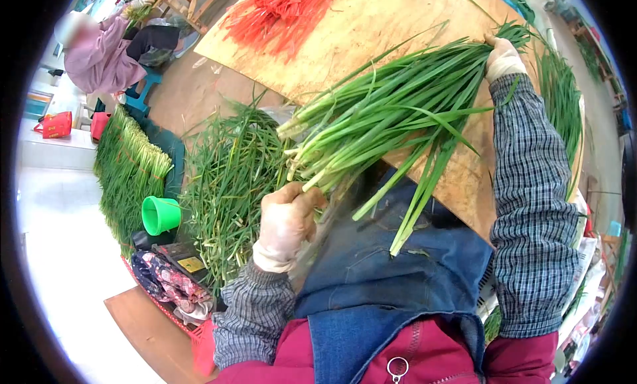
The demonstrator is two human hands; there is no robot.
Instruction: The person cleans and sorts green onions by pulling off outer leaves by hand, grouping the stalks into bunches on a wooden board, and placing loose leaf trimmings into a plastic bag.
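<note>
My right hand [504,57], in a pale glove, is closed around the leafy end of a large bunch of garlic chives [405,108]. The bunch slants down to the left over the table corner, its pale stem ends toward my left hand [288,221]. A few stalks hang lower, in front of my denim apron [391,271]. My left hand, also gloved, has its fingers curled together just below the stem ends, touching or almost touching them. What lies between those fingers is hidden.
Red ties [282,15] lie on the wooden table [371,35]. Loose greens [232,178] are heaped at left, beside a green bucket [160,215] and stacked chives [129,175]. More chives [559,105] lie at the right edge. A person [103,59] sits at upper left, handling greens.
</note>
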